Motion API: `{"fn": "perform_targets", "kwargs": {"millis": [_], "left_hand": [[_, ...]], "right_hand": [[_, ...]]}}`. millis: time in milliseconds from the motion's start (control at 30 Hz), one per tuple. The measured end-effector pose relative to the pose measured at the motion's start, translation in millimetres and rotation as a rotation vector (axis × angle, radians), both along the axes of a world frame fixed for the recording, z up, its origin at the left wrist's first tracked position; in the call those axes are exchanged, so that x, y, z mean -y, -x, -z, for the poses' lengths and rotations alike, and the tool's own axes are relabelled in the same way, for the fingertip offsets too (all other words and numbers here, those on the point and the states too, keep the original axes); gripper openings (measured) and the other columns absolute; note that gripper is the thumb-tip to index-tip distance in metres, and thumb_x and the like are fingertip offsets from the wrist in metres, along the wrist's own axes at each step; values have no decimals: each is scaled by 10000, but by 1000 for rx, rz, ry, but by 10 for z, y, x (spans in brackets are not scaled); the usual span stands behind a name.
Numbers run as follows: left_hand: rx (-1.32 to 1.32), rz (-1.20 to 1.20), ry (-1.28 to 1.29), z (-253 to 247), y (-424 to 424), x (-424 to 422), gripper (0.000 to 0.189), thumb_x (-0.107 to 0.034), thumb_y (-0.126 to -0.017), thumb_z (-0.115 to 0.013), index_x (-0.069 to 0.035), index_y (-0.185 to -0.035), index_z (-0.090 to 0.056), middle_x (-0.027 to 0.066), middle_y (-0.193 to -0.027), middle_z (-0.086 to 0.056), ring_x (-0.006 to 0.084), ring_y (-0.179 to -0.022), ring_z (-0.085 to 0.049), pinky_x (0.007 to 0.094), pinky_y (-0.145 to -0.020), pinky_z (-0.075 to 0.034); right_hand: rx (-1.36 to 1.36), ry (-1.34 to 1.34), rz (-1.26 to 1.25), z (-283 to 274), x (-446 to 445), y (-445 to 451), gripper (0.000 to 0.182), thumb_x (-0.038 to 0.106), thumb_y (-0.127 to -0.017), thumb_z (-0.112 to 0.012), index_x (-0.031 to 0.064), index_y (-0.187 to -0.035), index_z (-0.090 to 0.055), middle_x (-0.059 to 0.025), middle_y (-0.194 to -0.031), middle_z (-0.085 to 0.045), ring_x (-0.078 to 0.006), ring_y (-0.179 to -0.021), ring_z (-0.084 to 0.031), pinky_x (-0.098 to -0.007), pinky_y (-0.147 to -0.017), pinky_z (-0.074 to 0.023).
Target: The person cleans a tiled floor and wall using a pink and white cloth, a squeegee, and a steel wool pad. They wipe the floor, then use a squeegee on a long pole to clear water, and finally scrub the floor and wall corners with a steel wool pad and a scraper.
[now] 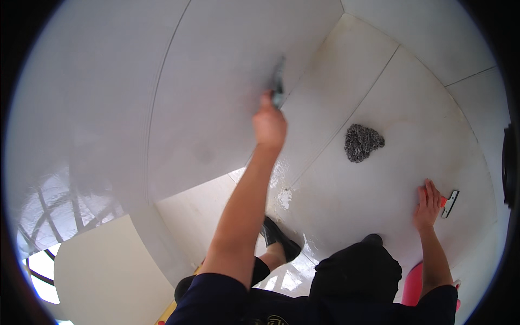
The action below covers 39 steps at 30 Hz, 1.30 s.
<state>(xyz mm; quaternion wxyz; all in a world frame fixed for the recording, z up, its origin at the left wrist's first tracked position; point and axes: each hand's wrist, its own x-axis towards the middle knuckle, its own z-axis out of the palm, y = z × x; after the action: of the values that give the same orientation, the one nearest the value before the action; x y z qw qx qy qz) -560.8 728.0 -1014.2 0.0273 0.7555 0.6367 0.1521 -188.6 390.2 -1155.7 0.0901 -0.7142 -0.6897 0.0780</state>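
My left hand [270, 124] is raised at the white wall panel [211, 81], beside the seam where it meets the floor. Its fingers are closed around a grey-green hand tool [279, 81], too blurred to name exactly. Low on the right, my right hand [427, 205] grips the orange handle of a scraper [450, 204] with a wide metal blade, resting on the white floor [390, 195]. Between the two hands lies a dark grey steel wool pad [362, 143], touched by neither.
Wet patches [285, 195] shine on the floor beside my black shoe [286, 243]. A pink container [413, 284] stands partly behind my right forearm. A dark object [508, 166] sits at the right rim. Brownish stains [325, 61] run along the wall's foot.
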Motion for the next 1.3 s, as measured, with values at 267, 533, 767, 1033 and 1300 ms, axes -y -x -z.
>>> {"fn": "perform_targets", "kwargs": {"millis": [267, 533, 767, 1033, 1300], "left_hand": [[292, -141, -252, -1004, 477, 663, 316, 41, -843, -538, 95, -1153, -516, 143, -1111, -609, 204, -951, -605, 332, -827, -499], [152, 27, -231, -670, -104, -371, 292, -43, -869, -487, 44, -1147, -512, 77, -839, -547, 155, -750, -531, 321, -649, -437], [324, 40, -375, -1711, -219, 170, 206, -22, -847, -517, 45, -1040, -550, 82, -791, -608, 145, -701, -569, 303, -622, -469], [-38, 36, -357, -2151, -794, -668, 142, 12, -799, -497, 40, -936, -471, 238, -718, -559, 384, -655, -566, 448, -580, -442], [213, 222, 71, -1735, -1193, -150, 386, 63, -740, -456, 49, -1125, -459, 309, -829, -588, 475, -806, -584, 496, -706, -467]], "right_hand": [[-37, -29, 5, 47, 177, -107, 542, -18, -702, -511, 113, -1223, -441, -87, -1422, -365, -334, -1274, -378, -507, -1010, -320], [-66, -42, 0, -26, 12, -53, 488, -19, -704, -524, 99, -1174, -473, -92, -1402, -386, -323, -1265, -390, -497, -1007, -334], [-83, -74, 40, -93, 172, -178, 414, -17, -730, -524, 64, -1137, -507, -108, -1379, -411, -324, -1234, -422, -487, -1003, -348], [-213, -107, 81, 89, 44, 123, 389, 24, -825, -476, 24, -1213, -494, -135, -1314, -464, -341, -1204, -438, -463, -1014, -355], [-436, 2, 284, -971, -553, 1, 841, 106, -666, -691, 23, -1399, -287, -202, -1423, -332, -343, -1323, -321, -451, -1095, -268]]}}
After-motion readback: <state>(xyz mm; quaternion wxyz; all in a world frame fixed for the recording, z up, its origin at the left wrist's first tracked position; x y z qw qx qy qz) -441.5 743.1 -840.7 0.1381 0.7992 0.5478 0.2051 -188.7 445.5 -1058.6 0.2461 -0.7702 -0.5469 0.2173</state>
